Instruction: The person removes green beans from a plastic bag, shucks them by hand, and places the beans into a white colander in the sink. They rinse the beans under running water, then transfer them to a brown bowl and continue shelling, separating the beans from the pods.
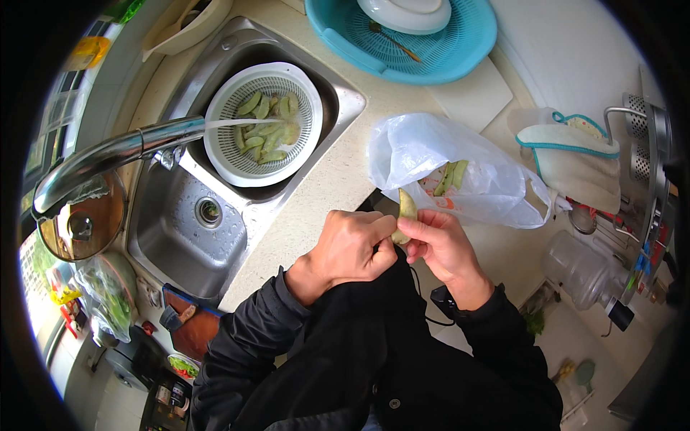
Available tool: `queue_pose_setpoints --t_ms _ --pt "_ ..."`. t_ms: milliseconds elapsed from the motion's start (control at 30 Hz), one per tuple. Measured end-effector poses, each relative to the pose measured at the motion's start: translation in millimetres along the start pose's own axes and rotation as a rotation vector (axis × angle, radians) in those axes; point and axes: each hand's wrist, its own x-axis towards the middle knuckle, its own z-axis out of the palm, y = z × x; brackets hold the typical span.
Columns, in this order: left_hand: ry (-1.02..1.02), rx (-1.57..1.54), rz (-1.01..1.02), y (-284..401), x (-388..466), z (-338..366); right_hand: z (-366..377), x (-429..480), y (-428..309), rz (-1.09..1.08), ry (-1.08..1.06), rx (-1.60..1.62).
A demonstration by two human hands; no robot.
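In front of my body, my right hand (443,243) pinches a flat pale-green bean pod (407,207) between thumb and fingers, its curved tip pointing up. My left hand (353,247) is closed against the pod's left side, thumb and forefinger at its edge; the grip point is partly hidden. Just beyond my hands a white plastic bag (415,137) lies on its side, with a few bean pods (452,178) showing through its mouth. In the sink, a white colander (223,156) contains several wet pods (263,108), and water runs onto them from the tap (172,134).
The steel sink's nearer basin (178,231) has a drain. A blue plastic basket (350,51) with a white bowl (407,13) stands at the back. A pot lid (110,215) and a bagged vegetable (105,291) sit at left. Cloth mitts (579,167) hang from the rack at right.
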Motion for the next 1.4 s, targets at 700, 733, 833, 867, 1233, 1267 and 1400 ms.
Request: queue_pose_setpoints --t_ms 700,733,833,867,1233,1267,1400 --pt "-0.165 -0.46 -0.423 -18 -60 -62 42 9 5 0.346 -0.455 -0.054" --pt "-0.176 -0.412 -0.398 -18 -61 -65 47 7 5 0.298 -0.391 -0.151" --pt "-0.159 -0.269 -0.289 -18 -66 -70 63 5 9 0.23 -0.289 -0.255" --pt "-0.139 -0.223 -0.26 -19 -68 -71 67 5 10 0.238 -0.27 -0.236" --pt "-0.169 0.145 -0.147 -28 -85 -85 86 20 25 0.553 -0.292 0.026" --pt "-0.159 0.128 -0.111 -29 -86 -87 87 23 22 0.579 -0.334 0.005" --pt "-0.136 0.093 -0.057 -32 -91 -98 95 33 9 0.603 -0.438 -0.142"
